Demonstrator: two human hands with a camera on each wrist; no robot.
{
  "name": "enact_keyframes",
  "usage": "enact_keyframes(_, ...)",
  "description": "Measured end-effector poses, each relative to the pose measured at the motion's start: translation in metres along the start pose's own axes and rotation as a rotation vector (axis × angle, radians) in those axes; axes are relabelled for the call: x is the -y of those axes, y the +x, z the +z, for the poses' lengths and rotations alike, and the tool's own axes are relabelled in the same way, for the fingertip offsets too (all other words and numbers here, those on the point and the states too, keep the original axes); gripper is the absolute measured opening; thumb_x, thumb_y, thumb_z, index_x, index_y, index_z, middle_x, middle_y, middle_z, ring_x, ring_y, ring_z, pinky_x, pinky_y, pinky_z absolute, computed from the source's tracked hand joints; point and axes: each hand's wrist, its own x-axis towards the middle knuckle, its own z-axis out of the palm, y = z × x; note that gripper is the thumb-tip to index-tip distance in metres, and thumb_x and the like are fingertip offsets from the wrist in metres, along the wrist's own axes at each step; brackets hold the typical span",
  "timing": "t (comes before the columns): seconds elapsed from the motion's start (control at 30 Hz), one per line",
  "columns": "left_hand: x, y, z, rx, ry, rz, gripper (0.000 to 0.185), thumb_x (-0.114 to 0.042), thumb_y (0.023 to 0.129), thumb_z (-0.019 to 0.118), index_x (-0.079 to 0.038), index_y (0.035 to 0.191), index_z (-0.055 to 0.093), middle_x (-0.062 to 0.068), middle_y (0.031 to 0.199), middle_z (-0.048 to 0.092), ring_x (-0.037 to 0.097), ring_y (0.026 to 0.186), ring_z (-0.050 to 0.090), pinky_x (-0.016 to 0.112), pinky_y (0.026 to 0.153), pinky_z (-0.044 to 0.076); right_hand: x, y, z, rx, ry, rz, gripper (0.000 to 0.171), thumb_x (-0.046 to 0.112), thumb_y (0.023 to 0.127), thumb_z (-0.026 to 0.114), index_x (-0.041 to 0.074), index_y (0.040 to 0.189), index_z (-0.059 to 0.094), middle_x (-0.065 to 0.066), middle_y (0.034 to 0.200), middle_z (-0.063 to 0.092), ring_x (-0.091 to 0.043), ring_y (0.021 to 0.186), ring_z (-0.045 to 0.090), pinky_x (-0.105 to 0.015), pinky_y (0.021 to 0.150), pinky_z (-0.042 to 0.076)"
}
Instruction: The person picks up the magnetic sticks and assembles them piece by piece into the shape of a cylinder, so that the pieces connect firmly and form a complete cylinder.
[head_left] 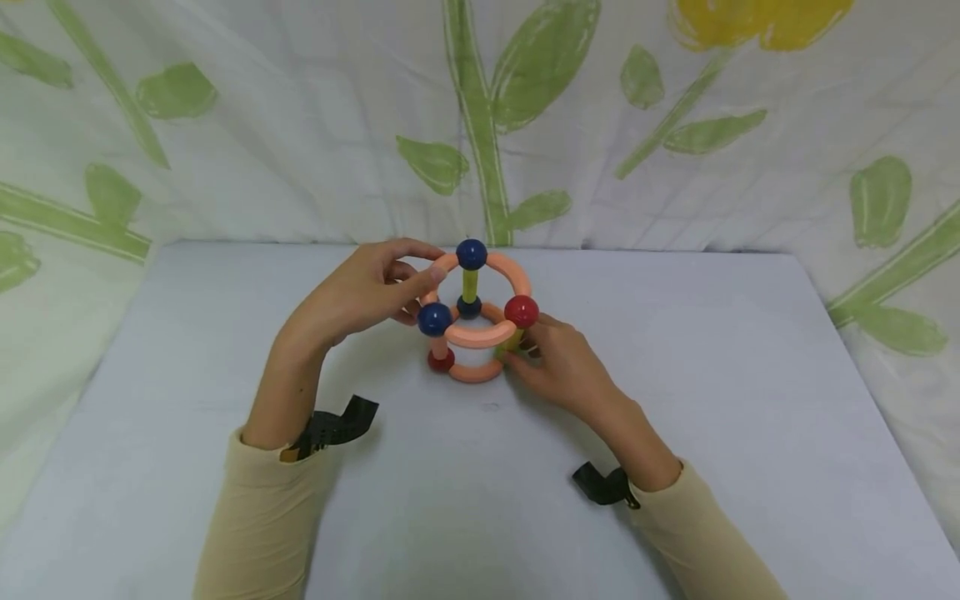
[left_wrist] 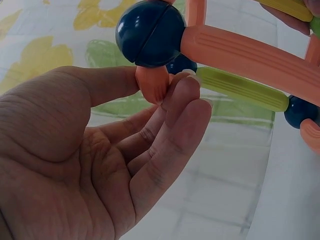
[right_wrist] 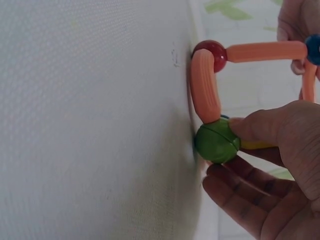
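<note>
A toy frame (head_left: 480, 321) of orange curved rods, yellow-green straight rods and blue and red balls stands on the white table (head_left: 675, 400). My left hand (head_left: 429, 277) pinches an orange rod (left_wrist: 152, 82) of the upper ring beside a blue ball (left_wrist: 150, 32), with the rod held between thumb and fingertips (left_wrist: 187, 87). My right hand (head_left: 517, 354) holds the frame's lower right corner. There its thumb and fingers grip a green ball (right_wrist: 216, 141) against the table, below the red ball (head_left: 521, 311). A yellow rod behind that thumb is mostly hidden.
A cloth backdrop (head_left: 300, 125) printed with green leaves and a yellow flower hangs behind the table and at both sides. The table's back edge (head_left: 675, 252) lies just behind the frame. Both wrists wear black straps (head_left: 337, 425).
</note>
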Motion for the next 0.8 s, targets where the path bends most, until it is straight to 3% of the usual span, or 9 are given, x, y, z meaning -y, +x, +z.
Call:
enact_keyframes(0.47,-0.0031,-0.0024,-0.0014,-0.034,-0.016,0.013,0.047,-0.042,0.106,0.064,-0.018,0.146,0.06,0.01,0.095,0.08,0.021,0.09,0.077,0.038,0.088,0.064,0.0019,0.0054,-0.0036,0.004,-0.01,-0.006,0.023,0.015,0.093,0.082,0.005,0.112,0.075,-0.01,0.107,0.074,-0.025,0.097,0.077,-0.041,0.086,0.064)
enact_keyframes(0.8,0.0012,-0.0005,0.0014,-0.011,-0.021,-0.012,0.05,-0.046,0.105,0.064,-0.02,0.147,0.058,0.01,0.101,0.079,0.021,0.092,0.076,0.038,0.089,0.064,-0.0007,0.0024,0.0002,0.019,0.003,0.022,0.025,0.015,0.093,0.082,0.006,0.115,0.074,-0.01,0.109,0.074,-0.026,0.099,0.077,-0.042,0.086,0.065)
